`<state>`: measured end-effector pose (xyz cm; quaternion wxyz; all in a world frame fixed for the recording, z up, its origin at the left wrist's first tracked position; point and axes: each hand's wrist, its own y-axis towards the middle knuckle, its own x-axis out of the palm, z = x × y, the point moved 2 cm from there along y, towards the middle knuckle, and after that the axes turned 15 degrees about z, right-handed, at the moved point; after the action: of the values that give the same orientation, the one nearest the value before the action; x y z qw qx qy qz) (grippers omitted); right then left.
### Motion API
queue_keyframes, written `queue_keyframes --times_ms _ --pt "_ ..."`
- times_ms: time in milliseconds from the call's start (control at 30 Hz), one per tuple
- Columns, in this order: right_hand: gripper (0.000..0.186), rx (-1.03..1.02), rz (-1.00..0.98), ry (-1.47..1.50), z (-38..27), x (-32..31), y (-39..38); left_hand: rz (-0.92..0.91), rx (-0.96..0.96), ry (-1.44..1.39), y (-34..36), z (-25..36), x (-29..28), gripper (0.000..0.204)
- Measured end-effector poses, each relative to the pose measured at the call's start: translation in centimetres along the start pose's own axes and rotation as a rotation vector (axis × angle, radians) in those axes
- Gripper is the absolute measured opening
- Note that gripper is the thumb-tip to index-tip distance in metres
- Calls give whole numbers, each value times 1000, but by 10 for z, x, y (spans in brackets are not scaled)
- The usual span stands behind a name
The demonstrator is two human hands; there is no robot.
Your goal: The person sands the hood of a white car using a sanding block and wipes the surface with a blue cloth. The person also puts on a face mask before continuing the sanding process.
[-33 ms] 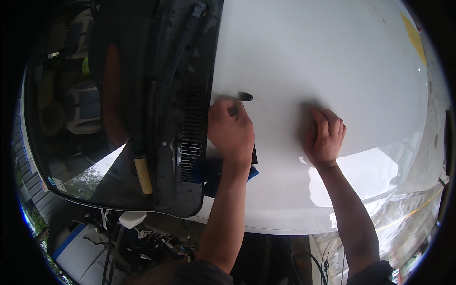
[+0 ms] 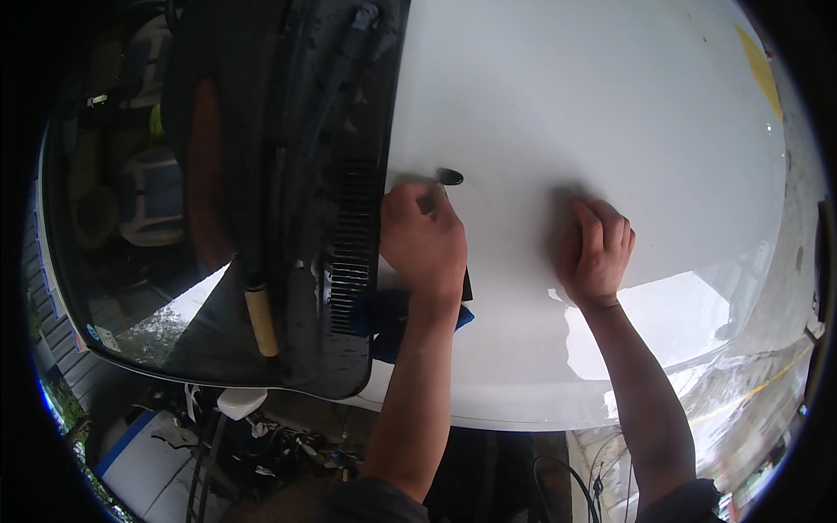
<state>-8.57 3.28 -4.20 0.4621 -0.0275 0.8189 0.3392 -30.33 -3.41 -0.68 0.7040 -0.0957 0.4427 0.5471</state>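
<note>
My left hand [image 2: 425,237] is closed, its fingers bent in a pinch over the white car hood [image 2: 514,113], close to the windshield side. Just beyond its fingertips sits a small black oval part [image 2: 450,177], very near or touching them; what the fingers hold is hidden. Under my left wrist lie a crumpled blue cloth [image 2: 384,315] and a flat black piece [image 2: 467,286], both partly covered. Farther right, my right hand [image 2: 600,248] rests on the hood with its fingers curled in, and nothing shows in it.
Left of the hood runs a wet black cowl [image 2: 336,370] with a slotted vent [image 2: 351,261]. A wooden handle [image 2: 261,322] and a wiper arm [image 2: 336,78] lie by the dark windshield [image 2: 131,288]. Cluttered parts [image 2: 288,449] and a black cable [image 2: 558,462] are near me.
</note>
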Motion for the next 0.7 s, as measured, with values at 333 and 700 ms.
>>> queue_keyframes --times_ms 333,700 --pt "43 1 0 -1 -1 -1 2 -93 210 -21 25 -7 -5 9" --pt "43 -3 17 24 -2 -1 5 -524 524 -97 90 8 10 12"
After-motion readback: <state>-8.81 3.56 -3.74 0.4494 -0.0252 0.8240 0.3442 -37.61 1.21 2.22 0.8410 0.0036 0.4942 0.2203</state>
